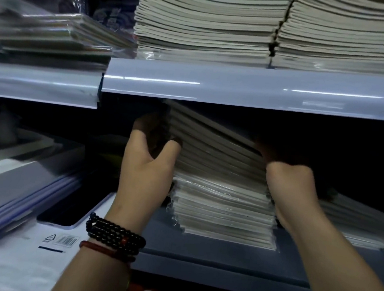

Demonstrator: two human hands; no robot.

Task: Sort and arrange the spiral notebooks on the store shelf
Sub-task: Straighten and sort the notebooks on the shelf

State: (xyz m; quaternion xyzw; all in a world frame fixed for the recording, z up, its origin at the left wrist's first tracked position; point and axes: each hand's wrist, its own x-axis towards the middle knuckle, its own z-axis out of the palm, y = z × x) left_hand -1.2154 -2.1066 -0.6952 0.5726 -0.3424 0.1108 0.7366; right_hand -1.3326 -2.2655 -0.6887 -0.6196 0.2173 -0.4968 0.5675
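A tall stack of grey-edged notebooks [221, 194] in clear wrap stands on the lower grey shelf [222, 261]. Its upper notebooks are tilted, rising at the left toward the shelf above. My left hand [148, 167] holds the stack's left side, thumb on the front edges and fingers reaching back into the dark. On the right side, my right hand [291, 189] grips the stack, its fingers curled out of sight behind the upper notebooks. Beaded bracelets circle my left wrist.
The upper shelf edge [249, 87] sits close above the stack and carries two tall notebook piles [208, 23]. Another low notebook pile [360, 225] lies at the right. Wrapped folders [20, 190] and a white pack with a barcode [57, 242] lie at the left.
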